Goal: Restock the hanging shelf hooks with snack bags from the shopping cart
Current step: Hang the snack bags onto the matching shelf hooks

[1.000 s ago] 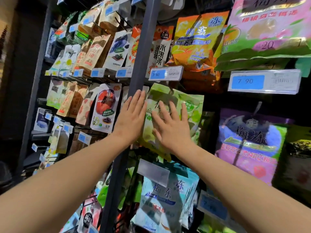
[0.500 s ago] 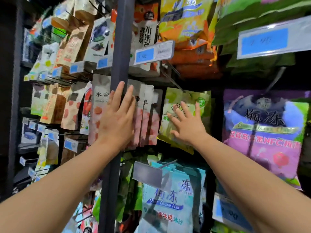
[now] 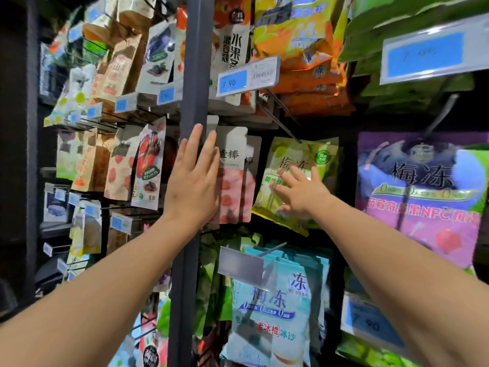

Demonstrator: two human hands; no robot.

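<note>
Green bag (image 3: 300, 154) under right hand (image 3: 304, 196); pink bags (image 3: 234, 186) under left hand (image 3: 191, 186)

Glossy plastic film noted on green bag (image 3: 299, 154); matt paper on brown pouches (image 3: 116, 67); matt dark metal on post (image 3: 197, 75); clear plastic on tag (image 3: 248, 76).

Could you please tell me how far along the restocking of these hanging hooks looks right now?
Done: the shelf looks well filled, and the green bag appears hung on its hook. In hand: the right hand presses flat on that bag and the left hand lies flat on the pink packs; neither holds anything. Left: the cart is out of view, so remaining stock cannot be judged.
</note>
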